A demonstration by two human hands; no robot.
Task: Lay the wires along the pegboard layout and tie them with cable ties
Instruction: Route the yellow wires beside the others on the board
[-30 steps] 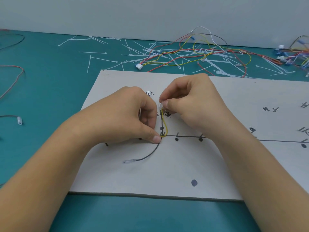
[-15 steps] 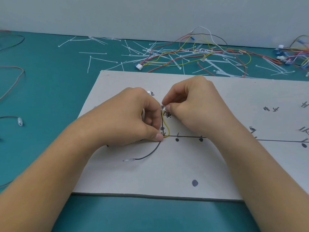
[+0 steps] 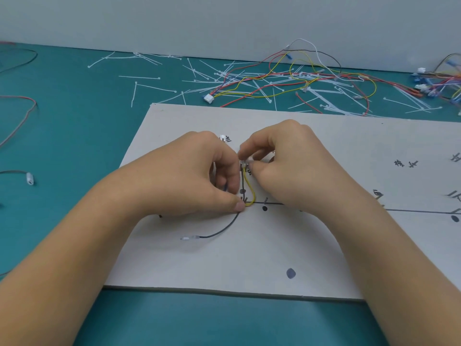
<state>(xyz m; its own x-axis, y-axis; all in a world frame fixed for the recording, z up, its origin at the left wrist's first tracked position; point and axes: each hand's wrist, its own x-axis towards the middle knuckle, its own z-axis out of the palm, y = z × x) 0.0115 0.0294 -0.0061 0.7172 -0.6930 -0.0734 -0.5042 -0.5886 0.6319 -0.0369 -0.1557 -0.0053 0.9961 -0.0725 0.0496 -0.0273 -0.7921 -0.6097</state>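
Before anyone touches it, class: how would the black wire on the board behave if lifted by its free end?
Probably floppy: the black wire lies in a loose curve. Likely very light, being so thin. It should swing from where the left hand presses it.

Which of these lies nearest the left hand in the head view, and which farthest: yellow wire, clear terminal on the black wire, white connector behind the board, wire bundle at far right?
From the left hand:
1. yellow wire: at its thumb tip.
2. clear terminal: just in front, on the board.
3. white connector: past the board's far edge.
4. wire bundle: far right, at the back.
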